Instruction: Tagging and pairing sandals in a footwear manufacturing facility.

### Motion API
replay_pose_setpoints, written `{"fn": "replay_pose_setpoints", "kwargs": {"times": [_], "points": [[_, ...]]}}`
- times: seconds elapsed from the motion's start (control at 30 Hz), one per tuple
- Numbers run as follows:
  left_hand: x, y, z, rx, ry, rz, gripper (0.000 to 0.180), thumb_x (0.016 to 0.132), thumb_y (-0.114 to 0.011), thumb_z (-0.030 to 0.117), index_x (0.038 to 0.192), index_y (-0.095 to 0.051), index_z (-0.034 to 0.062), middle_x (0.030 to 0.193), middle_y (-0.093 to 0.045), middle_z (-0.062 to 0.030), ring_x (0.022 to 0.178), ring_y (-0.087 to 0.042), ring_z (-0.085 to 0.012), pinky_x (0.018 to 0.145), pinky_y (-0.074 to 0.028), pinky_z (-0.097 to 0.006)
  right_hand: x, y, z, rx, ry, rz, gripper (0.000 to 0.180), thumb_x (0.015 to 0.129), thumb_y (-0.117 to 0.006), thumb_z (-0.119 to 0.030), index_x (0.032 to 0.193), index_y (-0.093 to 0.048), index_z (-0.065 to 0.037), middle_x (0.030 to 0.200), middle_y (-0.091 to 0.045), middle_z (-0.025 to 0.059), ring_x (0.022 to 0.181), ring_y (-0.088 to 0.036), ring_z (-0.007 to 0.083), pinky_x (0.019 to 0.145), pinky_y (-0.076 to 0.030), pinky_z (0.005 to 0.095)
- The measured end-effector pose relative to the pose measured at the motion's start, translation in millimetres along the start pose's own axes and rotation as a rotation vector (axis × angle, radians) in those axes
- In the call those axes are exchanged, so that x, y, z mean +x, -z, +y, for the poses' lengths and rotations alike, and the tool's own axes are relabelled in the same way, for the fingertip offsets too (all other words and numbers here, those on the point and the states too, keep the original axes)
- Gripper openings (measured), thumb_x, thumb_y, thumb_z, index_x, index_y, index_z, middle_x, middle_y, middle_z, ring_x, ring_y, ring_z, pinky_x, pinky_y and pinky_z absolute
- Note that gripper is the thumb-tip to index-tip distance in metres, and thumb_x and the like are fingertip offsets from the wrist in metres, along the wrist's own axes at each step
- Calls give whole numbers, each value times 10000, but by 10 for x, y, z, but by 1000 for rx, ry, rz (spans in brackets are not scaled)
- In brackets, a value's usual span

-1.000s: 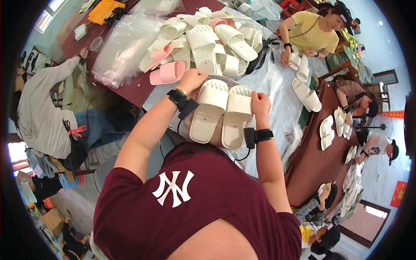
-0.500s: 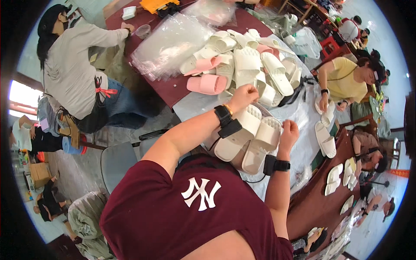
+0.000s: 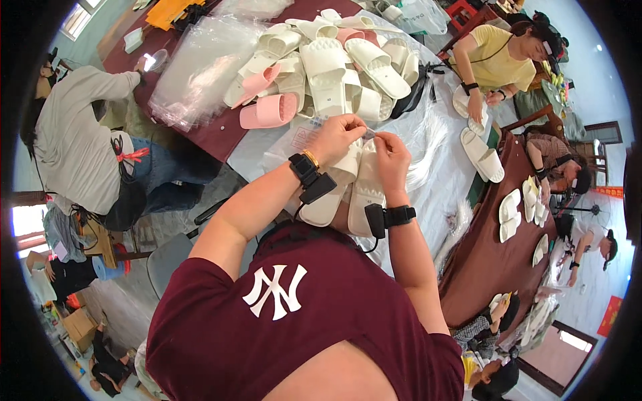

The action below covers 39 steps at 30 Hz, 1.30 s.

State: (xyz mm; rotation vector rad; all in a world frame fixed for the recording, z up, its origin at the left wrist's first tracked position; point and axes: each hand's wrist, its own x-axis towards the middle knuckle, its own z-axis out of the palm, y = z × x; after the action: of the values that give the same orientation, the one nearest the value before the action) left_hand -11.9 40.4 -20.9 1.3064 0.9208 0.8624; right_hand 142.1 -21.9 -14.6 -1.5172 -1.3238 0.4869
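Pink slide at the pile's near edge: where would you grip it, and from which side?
Grip the pink slide across its strap, coming from the near table edge. It lies flat at the pile's edge, its near side uncovered; white slides crowd its far side.

A long dark red-brown desk (image 3: 221, 137) runs from the upper left to the lower right. On its upper part lies a heap of cream-white moulded foam slippers (image 3: 334, 60), with a few pale pink foam slippers (image 3: 267, 110) at the heap's near edge. Left of the heap, a stack of clear plastic bags (image 3: 200, 67) rests flat on the desk. A wide sheet of clear crinkled plastic film (image 3: 435, 154) covers the middle stretch, and two white slippers (image 3: 481, 157) lie on it near the far edge. Further right, small pairs of white slippers (image 3: 511, 214) sit apart on the bare surface.
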Motion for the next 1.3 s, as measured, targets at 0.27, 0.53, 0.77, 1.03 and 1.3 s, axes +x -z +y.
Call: {"fn": "replay_pose_setpoints", "kwargs": {"times": [0.27,0.53,0.77,1.03,1.3], "points": [[5,-11,-25,81,-68,-25,197,872,-618,170,911,-678,-14,718,-611,10,646,-510,-64,580,-422,-243,1,-5,-20,-161,121,-49,83,796,-661,-70,864,-684,-27,770,-650,130,667,-614,269,638,-489,358],[29,1,-39,15,-52,-28,205,870,-610,175,902,-680,-15,703,-598,17,633,-499,-62,577,-412,-235,10,-20,-21,-160,105,-55,77,790,-662,-72,849,-687,-29,760,-646,128,659,-615,275,630,-490,362],[26,24,-39,39,-41,-71,204,868,-608,173,912,-681,-13,707,-601,17,636,-500,-65,583,-417,-239,-3,-23,4,-201,116,-67,79,792,-666,-64,855,-693,-24,748,-645,124,646,-617,245,630,-494,335],[23,15,-35,63,-48,-49,205,867,-606,174,901,-677,-15,685,-594,12,632,-498,-68,586,-420,-244,-5,-31,-10,-182,121,-52,67,782,-662,-73,825,-684,-26,728,-638,131,639,-611,278,617,-489,367],[13,32,-16,65,-38,-72,214,863,-603,181,883,-677,-19,673,-594,6,633,-502,-68,591,-424,-245,-7,-30,-35,-191,117,-64,68,785,-662,-84,818,-685,-29,713,-631,125,641,-605,280,617,-480,371]]}}
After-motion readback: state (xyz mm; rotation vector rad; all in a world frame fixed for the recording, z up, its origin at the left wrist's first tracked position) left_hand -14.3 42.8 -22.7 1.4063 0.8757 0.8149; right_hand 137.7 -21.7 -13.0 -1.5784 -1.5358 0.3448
